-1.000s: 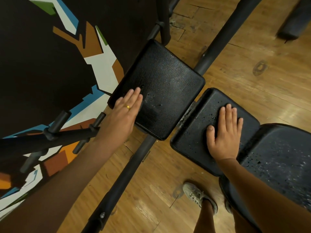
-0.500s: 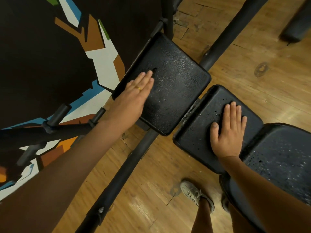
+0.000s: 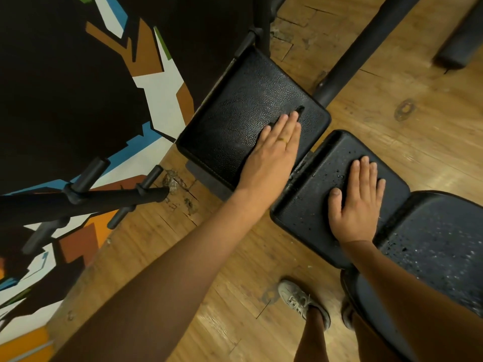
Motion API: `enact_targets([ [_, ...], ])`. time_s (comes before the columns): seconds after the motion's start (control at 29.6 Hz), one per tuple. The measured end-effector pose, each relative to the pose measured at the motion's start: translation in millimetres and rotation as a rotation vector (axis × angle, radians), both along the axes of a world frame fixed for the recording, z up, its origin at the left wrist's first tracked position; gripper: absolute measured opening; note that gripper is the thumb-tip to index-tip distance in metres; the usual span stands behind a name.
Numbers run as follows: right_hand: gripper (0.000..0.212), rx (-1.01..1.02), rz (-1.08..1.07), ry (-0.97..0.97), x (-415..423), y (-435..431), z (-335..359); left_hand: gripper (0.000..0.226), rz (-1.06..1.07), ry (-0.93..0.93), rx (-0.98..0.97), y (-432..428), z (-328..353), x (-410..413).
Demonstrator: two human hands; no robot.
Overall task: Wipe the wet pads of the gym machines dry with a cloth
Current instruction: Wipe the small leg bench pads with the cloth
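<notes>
1. Two hands lie flat and well apart. The left hand (image 3: 271,155) is on the pebbled pad (image 3: 235,113) nearest the painted wall (image 3: 65,100), and the right hand (image 3: 358,202) is on the smaller pad (image 3: 308,205) beside it. Fingers are straight, gripping nothing.
2. Droplets (image 3: 339,176) bead on the smaller pad and on the seat pad (image 3: 444,244) further right. The pebbled one looks mostly dull.
3. A dark sliver (image 3: 300,110) shows past the left fingertips (image 3: 294,116); cloth or not, I cannot tell.
4. A cloth would be light and limp, best pinned under a flat palm. The padded vinyl should give slightly and feel slick where wet, so firm, overlapping strokes seem wise.
</notes>
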State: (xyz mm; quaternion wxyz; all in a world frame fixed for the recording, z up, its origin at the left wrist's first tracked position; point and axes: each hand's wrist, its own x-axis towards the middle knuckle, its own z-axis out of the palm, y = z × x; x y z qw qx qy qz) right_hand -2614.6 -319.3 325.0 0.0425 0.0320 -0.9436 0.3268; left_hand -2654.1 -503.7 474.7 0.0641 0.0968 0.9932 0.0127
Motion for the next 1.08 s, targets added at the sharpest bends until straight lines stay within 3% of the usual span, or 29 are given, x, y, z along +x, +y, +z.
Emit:
enact_targets([
  [0.17,0.065,-0.001,0.003,0.004,0,0,0,0.073,-0.032,-0.051,-0.013,-21,4,41],
  [0.3,0.065,-0.001,0.001,0.008,1,-1,0,0.087,0.123,-0.040,0.034,-54,21,62],
  [0.51,0.065,0.002,0.006,0.011,0,1,-1,0.070,0.235,0.099,0.038,-61,18,23],
  [0.68,0.065,0.003,0.003,0.011,0,1,0,0.071,-0.087,-0.039,-0.026,-10,-6,21],
  [0.78,0.066,0.002,0.003,0.003,0,1,1,0.079,-0.246,-0.101,-0.123,-22,9,11],
  [0.88,0.066,-0.004,0.009,-0.004,0,0,3,0.081,-0.099,-0.017,-0.095,-58,31,-17],
  [0.95,0.066,0.001,0.002,-0.016,1,0,3,0.067,0.015,0.011,-0.031,-70,36,-30],
  [1.08,0.066,0.017,0.032,-0.059,0,-1,9,0.063,-0.030,-0.140,0.036,-54,36,-27],
])
